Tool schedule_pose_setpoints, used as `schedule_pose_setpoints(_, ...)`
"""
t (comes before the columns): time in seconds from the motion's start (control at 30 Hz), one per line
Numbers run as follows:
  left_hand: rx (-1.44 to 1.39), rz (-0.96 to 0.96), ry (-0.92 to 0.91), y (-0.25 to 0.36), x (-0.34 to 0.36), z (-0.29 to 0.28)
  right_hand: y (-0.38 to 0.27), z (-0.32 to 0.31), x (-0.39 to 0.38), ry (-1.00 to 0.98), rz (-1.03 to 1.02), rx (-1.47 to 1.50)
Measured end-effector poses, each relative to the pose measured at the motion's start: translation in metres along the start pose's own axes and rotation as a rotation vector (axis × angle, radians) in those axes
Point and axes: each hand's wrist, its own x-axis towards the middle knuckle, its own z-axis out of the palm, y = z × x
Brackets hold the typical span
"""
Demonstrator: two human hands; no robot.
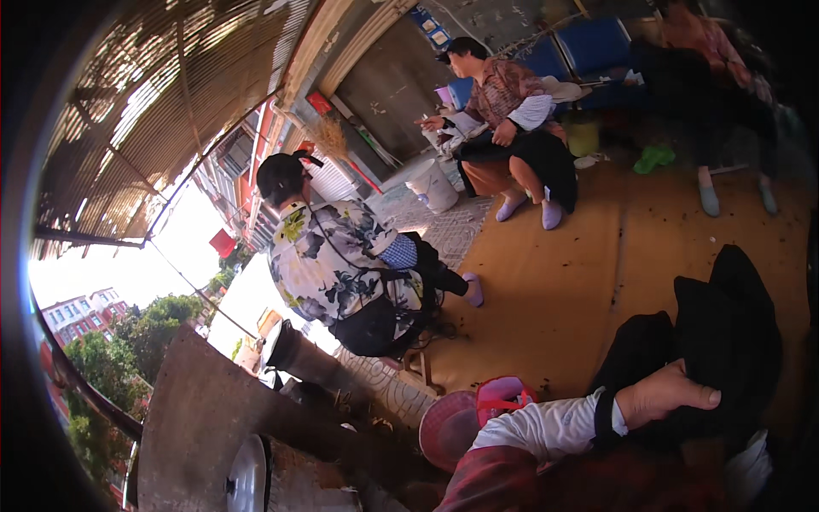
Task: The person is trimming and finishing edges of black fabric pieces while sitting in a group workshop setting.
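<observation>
Left hand (670,394) at four o'clock, flat on black cloth trouser knee (725,341), grip apart, thumb extended; right hand unseen.

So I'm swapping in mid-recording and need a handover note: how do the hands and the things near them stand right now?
Right hand: open, fingers loosely bent, resting on black cloth over the lap; it holds nothing.
Left hand: out of view.
Nearby: a pink cap by the white sleeve; a person in a floral shirt seated ahead on a low stool, back turned; a white bucket further off.
Done: nothing picked up or moved that shows.
Left: the hand is idle, so any handling has yet to begin.
</observation>
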Motion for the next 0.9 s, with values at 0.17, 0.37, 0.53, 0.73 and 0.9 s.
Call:
schedule_pose_setpoints(0.17, 0.167, -0.050, 0.021, 0.022, -0.010, 0.005, 0.003, -0.008, -0.003, 0.015, -0.042, -0.175)
schedule_pose_setpoints(0.37, 0.170, 0.410, 0.015, 0.027, -0.046, -0.020, 0.014, -0.012, -0.032, 0.161, -0.037, -0.278)
schedule_pose_setpoints(0.53, -0.015, 0.416, 0.581, 0.021, -0.113, -0.118, 0.020, -0.045, -0.031, 0.246, -0.088, -0.383)
schedule_pose_setpoints(0.73, -0.249, 0.207, 0.971, -0.039, -0.159, -0.225, 0.014, -0.086, -0.037, 0.337, -0.073, -0.405)
schedule_pose_setpoints(0.9, -0.337, 0.159, 0.918, -0.069, -0.133, -0.222, 0.034, -0.073, -0.035, 0.298, -0.032, -0.408)
